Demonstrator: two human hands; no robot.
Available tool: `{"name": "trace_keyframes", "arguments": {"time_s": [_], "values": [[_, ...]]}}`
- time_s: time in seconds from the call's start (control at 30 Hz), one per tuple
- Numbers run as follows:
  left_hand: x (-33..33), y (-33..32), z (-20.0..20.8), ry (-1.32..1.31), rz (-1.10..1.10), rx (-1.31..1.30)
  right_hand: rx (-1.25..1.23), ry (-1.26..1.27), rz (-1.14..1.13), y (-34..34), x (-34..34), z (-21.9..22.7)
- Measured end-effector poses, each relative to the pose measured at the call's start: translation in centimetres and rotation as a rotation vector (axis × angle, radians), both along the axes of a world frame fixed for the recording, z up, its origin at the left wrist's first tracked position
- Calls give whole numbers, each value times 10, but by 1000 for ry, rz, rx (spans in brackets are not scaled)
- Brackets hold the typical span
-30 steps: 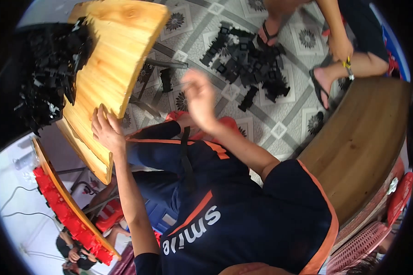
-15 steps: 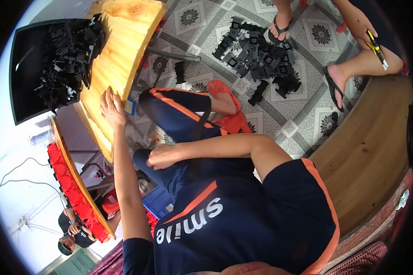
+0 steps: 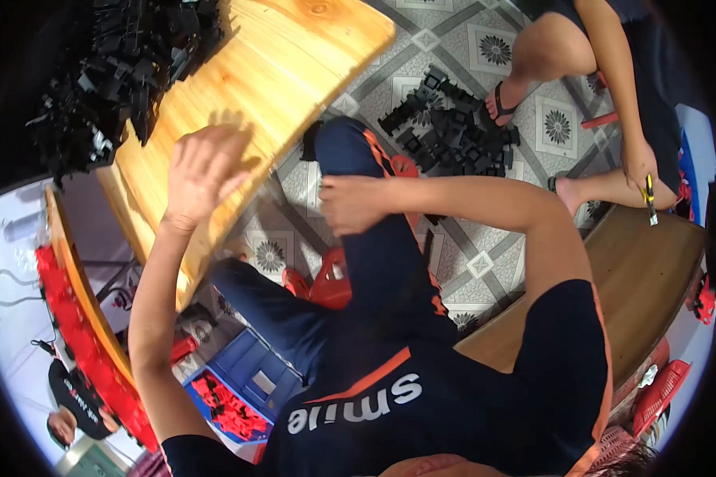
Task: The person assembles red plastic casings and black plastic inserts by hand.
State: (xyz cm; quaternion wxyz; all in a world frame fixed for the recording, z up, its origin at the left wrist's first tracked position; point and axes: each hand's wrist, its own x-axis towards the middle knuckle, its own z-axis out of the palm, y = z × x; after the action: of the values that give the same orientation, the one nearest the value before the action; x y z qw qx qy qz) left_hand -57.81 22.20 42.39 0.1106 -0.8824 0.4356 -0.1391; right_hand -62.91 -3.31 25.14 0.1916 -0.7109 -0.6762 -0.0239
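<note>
My left hand [image 3: 203, 171] is over the near part of the yellow wooden table [image 3: 294, 71], palm down with its fingers spread and a little blurred. Nothing shows in its grasp. My right hand [image 3: 358, 204] hovers by my raised knee, just off the table's right edge. Its fingers are curled in, and whatever they might hold is hidden. A tangled heap of black plastic parts [image 3: 135, 79] lies at the table's far left, on a black tray or sheet.
More black plastic parts [image 3: 453, 131] lie on the tiled floor. Someone on the right holds a yellow-handled cutter [image 3: 650, 195]. A blue crate [image 3: 250, 362] with red parts [image 3: 229, 407] stands by my left leg. Red pieces [image 3: 87, 338] line a wooden board on the left, with another person beyond. A wooden bench [image 3: 612, 278] curves at right.
My view has shifted and the table looks closer. My left hand has risen from the table's edge with fingers spreading. My right hand has moved from my lap forward to the knee.
</note>
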Motion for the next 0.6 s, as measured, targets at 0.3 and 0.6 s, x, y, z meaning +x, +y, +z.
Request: {"name": "trace_keyframes", "arguments": {"time_s": [0.3, 0.6], "values": [[93, -43, -20, 378, -399, -331, 86, 354, -20, -69, 28, 41], [110, -49, -11, 485, 9, -333, 114, 682, -210, -99, 16, 102]]}}
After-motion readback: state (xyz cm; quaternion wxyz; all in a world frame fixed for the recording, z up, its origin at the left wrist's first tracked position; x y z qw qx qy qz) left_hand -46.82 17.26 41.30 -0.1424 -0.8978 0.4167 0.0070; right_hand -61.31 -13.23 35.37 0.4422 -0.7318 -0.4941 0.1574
